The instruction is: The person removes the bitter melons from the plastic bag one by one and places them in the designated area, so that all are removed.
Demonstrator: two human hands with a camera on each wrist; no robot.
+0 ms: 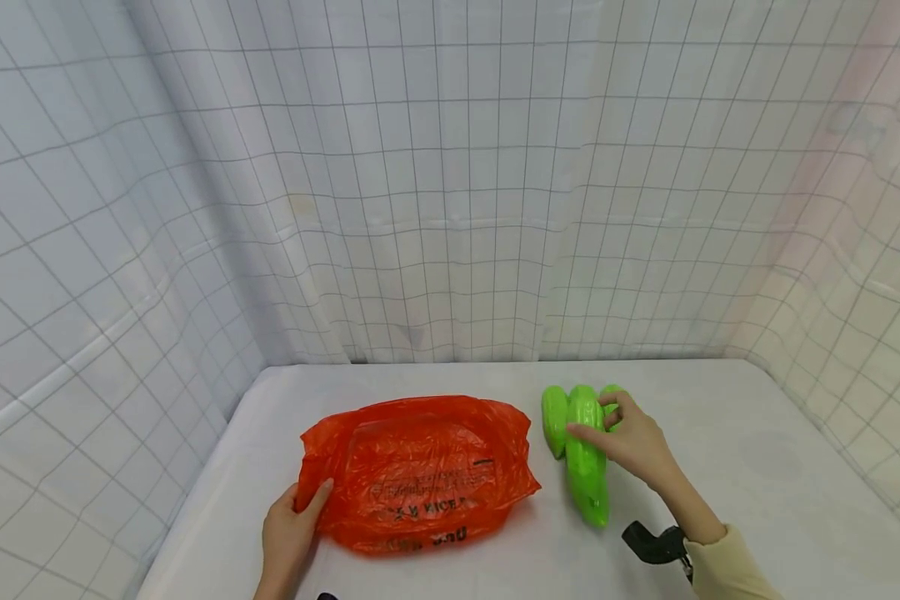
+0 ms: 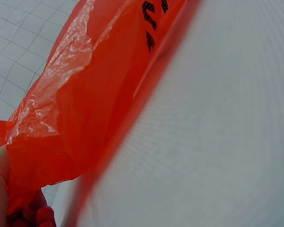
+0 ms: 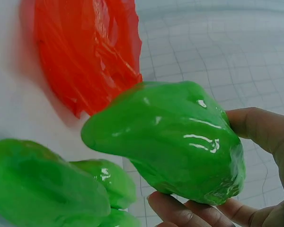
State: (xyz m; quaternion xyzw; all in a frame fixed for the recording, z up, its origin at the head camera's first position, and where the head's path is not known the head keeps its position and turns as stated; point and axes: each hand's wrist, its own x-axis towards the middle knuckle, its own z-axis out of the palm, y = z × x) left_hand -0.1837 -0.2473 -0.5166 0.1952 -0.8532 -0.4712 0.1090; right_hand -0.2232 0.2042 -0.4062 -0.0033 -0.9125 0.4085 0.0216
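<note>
A crinkled red plastic bag (image 1: 420, 467) with black printing lies on the white table (image 1: 690, 417). My left hand (image 1: 288, 529) pinches its left edge; in the left wrist view the thumb presses on the red film (image 2: 75, 109). On the right, my right hand (image 1: 626, 437) grips a glossy green pepper-shaped vegetable (image 3: 175, 137) between thumb and fingers. Its narrow end points away from the palm. More green vegetables (image 1: 553, 421) lie close beside it, and the right wrist view shows a large one (image 3: 42, 184) below left. The bag's inside is hidden.
A white curtain (image 1: 480, 208) with a dark grid surrounds the table at the back and sides. A black device (image 1: 656, 543) is at the right wrist. The bag lies to the left of the green vegetables.
</note>
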